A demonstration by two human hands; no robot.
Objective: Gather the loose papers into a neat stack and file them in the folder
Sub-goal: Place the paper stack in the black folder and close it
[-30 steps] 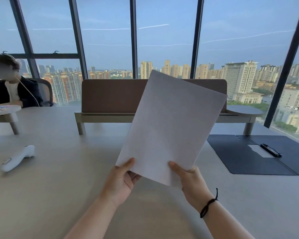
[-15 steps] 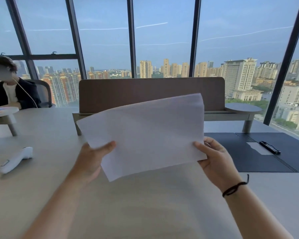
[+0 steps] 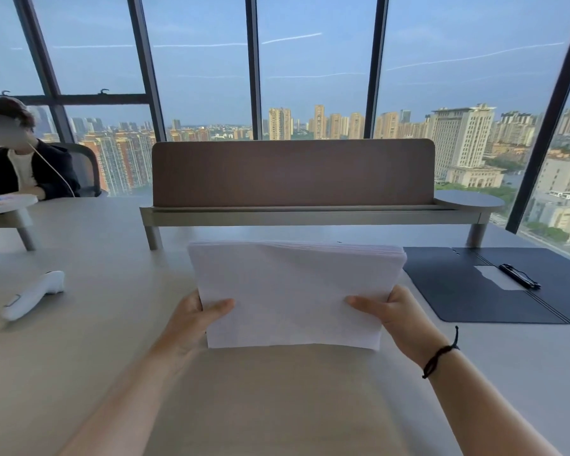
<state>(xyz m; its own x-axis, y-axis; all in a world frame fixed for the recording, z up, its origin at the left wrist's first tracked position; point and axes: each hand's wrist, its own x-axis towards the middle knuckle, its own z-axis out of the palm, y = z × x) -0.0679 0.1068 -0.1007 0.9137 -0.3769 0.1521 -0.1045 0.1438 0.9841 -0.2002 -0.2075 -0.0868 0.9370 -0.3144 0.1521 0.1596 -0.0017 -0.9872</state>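
Since half a second ago the stack of papers (image 3: pixel 293 291) has been lowered and squared, its long axis now running left to right, level with the table (image 3: pixel 112 357), its lower long edge at or just above the tabletop. It is gripped at both short ends: the left hand (image 3: pixel 198 320) is closed on the left end with the thumb laid over the front sheet, and the right hand (image 3: pixel 394 315) likewise on the right end. To the right, well apart, the dark folder (image 3: pixel 458 291) lies open and flat; a white label (image 3: pixel 494 278) and a black pen (image 3: pixel 519 276) are seen inside, no sheets.
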